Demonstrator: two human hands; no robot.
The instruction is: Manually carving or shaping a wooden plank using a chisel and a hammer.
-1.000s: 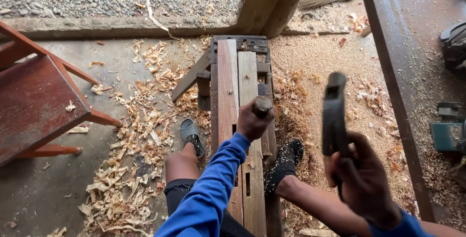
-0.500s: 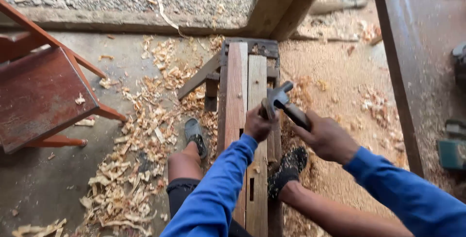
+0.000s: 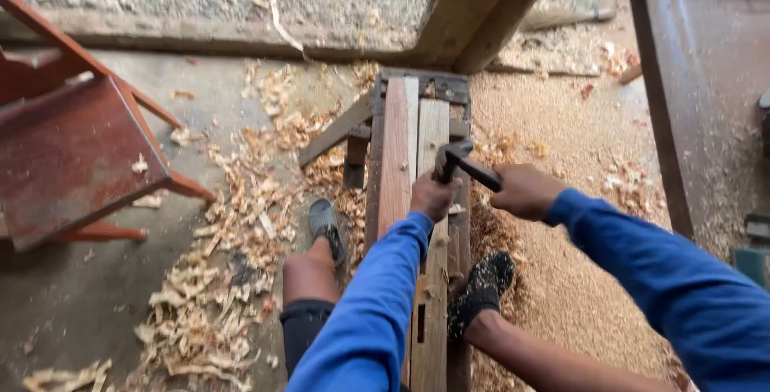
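Observation:
A narrow wooden bench made of long planks runs away from me between my legs. My left hand is closed around a chisel held upright on the pale plank; the tool itself is hidden in the fist. My right hand grips the dark handle of a hammer, whose head sits right over the left fist. Both arms wear blue sleeves.
Wood shavings lie heaped on the concrete floor to the left, and sawdust covers the ground on the right. A red wooden chair frame stands at left. A dark board lies at right, and a timber post rises ahead.
The right hand swung the hammer down from a raised position at my right onto the top of the tool in my left fist. The left hand stayed on the bench.

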